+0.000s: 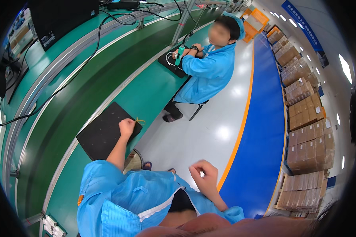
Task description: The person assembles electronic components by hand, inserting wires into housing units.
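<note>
My left hand (126, 127) is closed over the right part of a black mat (104, 133) on the green bench. From its fingers a thin yellow loop (139, 121), like a band or cord, sticks out past the mat's edge. My right hand (205, 176) is raised over the grey floor, away from the bench. Its thumb and fingers curl together around a small bright gap, slightly blurred, and no object shows in them.
Beyond my mat, a co-worker (213, 67) in blue sits at the bench with a green tool (179, 54) over another dark mat. A black cable (73, 77) crosses the bench at left. Stacked cartons (304, 112) line the right side past the blue floor strip (261, 106).
</note>
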Demonstrator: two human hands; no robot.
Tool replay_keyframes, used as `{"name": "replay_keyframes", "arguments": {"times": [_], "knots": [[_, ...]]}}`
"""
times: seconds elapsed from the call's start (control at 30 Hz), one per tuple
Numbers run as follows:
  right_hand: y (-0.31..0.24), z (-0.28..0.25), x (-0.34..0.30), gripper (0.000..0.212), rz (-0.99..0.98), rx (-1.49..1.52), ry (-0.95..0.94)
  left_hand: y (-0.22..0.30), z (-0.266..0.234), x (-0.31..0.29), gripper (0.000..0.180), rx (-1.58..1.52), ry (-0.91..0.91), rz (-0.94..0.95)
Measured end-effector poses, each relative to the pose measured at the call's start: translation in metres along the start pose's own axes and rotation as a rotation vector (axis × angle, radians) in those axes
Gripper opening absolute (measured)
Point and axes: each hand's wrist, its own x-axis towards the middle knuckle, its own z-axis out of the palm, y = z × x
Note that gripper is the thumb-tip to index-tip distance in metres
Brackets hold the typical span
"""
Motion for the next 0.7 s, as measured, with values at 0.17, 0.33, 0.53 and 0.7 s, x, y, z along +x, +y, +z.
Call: {"name": "replay_keyframes", "arguments": {"times": [0.17, 0.33, 0.53, 0.7], "knots": [[0.052, 0.05, 0.043, 0.039, -0.285, -0.314, -0.254, 0.1, -0.059, -0.094, 0.005, -0.059, -0.589, 0.556], [0.091, 0.078, 0.019, 0.059, 0.036, 0.108, -0.918, 0.13, -0.123, -0.176, 0.009, -0.233, -0.993, 0.366], [0.097, 0.086, 0.006, 0.031, 0.073, 0.163, -1.043, 0.12, -0.156, -0.219, 0.009, -0.465, -0.615, -0.068], [0.1, 0.083, -0.01, 0.018, -0.151, 0.142, -1.083, 0.119, -0.16, -0.262, 0.011, -0.482, -0.411, -0.203]]}}
